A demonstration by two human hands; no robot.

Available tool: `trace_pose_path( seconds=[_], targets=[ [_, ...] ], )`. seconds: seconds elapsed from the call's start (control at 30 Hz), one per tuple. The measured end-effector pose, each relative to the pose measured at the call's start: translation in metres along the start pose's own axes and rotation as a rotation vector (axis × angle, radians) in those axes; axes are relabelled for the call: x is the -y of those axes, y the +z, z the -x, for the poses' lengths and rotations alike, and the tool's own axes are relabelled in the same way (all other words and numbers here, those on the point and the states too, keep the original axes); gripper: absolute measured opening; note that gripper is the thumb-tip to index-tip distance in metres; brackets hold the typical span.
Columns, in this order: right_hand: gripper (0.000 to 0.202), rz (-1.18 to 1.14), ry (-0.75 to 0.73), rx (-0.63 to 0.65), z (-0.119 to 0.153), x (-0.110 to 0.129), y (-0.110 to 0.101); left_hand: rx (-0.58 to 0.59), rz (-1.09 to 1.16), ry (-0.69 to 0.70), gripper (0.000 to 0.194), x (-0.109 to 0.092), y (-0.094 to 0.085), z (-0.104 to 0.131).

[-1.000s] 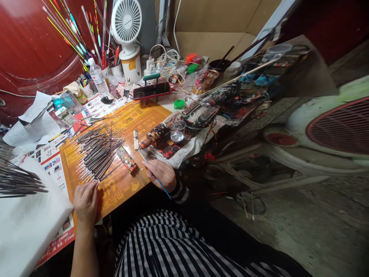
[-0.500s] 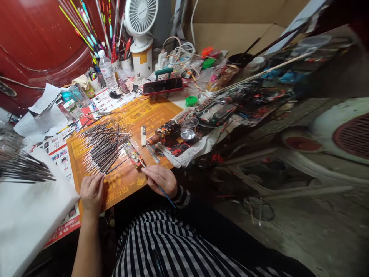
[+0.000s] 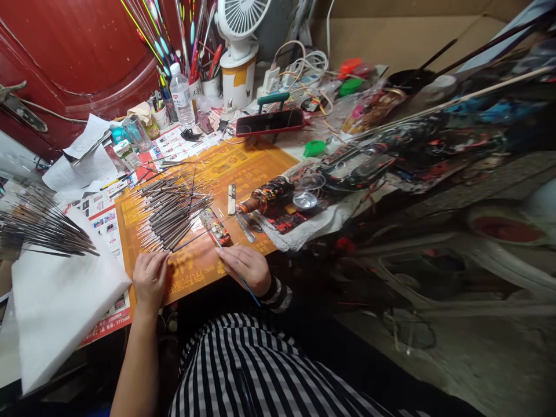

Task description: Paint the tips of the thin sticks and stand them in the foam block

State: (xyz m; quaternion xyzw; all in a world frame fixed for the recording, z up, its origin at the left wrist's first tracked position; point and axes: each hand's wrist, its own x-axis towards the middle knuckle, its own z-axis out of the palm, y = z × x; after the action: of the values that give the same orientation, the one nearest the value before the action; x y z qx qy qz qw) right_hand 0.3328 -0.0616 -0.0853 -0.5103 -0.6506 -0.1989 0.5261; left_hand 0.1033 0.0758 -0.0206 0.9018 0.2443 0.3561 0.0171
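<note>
My left hand (image 3: 150, 279) pinches the near end of a thin dark stick (image 3: 189, 240) at the front of the orange mat (image 3: 260, 165). The stick slants up to a small paint-stained block (image 3: 215, 227). My right hand (image 3: 247, 267) holds a slim blue-handled brush (image 3: 251, 291), its tip end close to the block's lower edge. Beyond my left hand lies a pile of similar dark sticks (image 3: 171, 217) with pale ends. A narrow whitish block (image 3: 231, 199) and flat metal pieces (image 3: 245, 227) lie beyond my right hand.
White foam (image 3: 69, 301) at the left bears more dark sticks (image 3: 47, 229). Behind the mat are a phone (image 3: 269, 123) on a stand, a water bottle (image 3: 181, 98) and a white fan (image 3: 243, 17). A paint-covered bottle (image 3: 273, 191) and white cloth (image 3: 295, 234) lie to the right.
The camera view has shifted, so the table's contents appear farther right. Both hands keep their grips; the right hand and brush sit slightly nearer the left hand.
</note>
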Motion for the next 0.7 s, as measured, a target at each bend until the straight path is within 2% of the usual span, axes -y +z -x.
trace_pose_path(
  seconds=[0.4,0.7],
  targets=[
    [0.052,0.006,0.029,0.016,0.0027,-0.0010,0.0026,0.010,0.002,-0.008,0.017,0.0002,0.0002,-0.0001],
    [0.059,-0.009,0.018,0.004,-0.0026,0.0006,0.0014,0.026,0.004,-0.044,0.016,0.0005,-0.0005,0.0010]
  ],
)
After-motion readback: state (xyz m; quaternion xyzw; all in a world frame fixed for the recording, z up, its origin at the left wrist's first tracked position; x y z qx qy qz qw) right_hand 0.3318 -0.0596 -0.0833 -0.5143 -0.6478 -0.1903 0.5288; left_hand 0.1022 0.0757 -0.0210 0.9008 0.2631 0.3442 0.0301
